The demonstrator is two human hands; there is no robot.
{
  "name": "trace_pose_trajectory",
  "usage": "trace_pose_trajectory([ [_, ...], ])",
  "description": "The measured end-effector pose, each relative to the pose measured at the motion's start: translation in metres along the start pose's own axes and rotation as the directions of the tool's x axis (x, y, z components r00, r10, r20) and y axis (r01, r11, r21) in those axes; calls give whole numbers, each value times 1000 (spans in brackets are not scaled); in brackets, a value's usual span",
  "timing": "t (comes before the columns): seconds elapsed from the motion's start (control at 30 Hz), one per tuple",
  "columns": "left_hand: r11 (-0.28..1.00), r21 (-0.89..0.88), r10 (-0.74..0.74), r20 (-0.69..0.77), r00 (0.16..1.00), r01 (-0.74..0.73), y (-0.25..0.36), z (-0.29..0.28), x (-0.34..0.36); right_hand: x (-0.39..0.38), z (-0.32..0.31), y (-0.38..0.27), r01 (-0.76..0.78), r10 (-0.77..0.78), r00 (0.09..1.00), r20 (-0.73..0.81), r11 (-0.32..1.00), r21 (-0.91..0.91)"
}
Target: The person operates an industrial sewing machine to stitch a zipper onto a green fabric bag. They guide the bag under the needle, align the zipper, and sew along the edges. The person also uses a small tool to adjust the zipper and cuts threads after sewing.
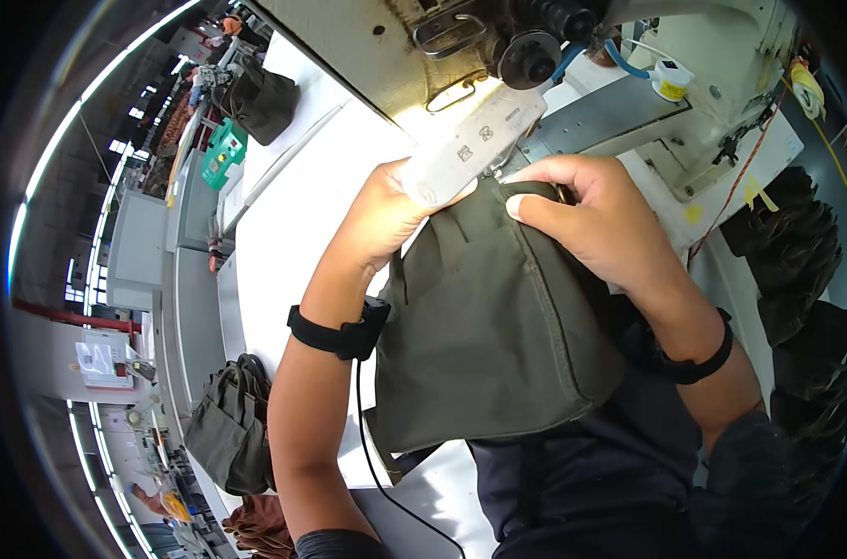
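Note:
A dark olive fabric bag (479,326) hangs from the sewing machine (349,37) toward my lap, a seam running down its right part. My right hand (600,219) is closed on the bag's top edge, thumb on the outer face, just right of the needle area. My left hand (391,219) is at the top left edge of the bag, gripping it. The machine's pale end cover (474,144) hides most of the left fingers. Where the bag's edge meets the machine, the presser foot (500,172) shows only in part.
Dark bags stand on the white table (293,214) at the far left and lower left (232,429). A green box (225,154) is near the far one. Dark fabric pieces (796,279) are piled at right. A black cable (372,438) runs from my left wrist strap.

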State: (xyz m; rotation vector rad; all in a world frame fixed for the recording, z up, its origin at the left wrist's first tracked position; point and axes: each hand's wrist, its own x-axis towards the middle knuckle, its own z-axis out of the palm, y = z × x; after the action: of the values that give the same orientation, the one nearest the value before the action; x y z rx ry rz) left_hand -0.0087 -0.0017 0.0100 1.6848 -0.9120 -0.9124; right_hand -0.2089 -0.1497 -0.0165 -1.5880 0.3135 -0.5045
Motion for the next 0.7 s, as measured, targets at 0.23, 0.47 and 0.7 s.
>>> trace_pose_trajectory([
  [0.23, 979, 205, 1, 50, 999, -11, 13, 11, -2, -4, 1, -11, 197, -278, 955, -102, 854, -482],
  [0.47, 908, 411, 38, 107, 993, -79, 28, 10, 1, 22, -20, 3, 484, -637, 771, 17, 568, -665],
  [0.7, 858, 506, 24, 133, 991, -89, 34, 5, 7, 41, -30, 12, 521, -590, 805, 65, 650, -553],
])
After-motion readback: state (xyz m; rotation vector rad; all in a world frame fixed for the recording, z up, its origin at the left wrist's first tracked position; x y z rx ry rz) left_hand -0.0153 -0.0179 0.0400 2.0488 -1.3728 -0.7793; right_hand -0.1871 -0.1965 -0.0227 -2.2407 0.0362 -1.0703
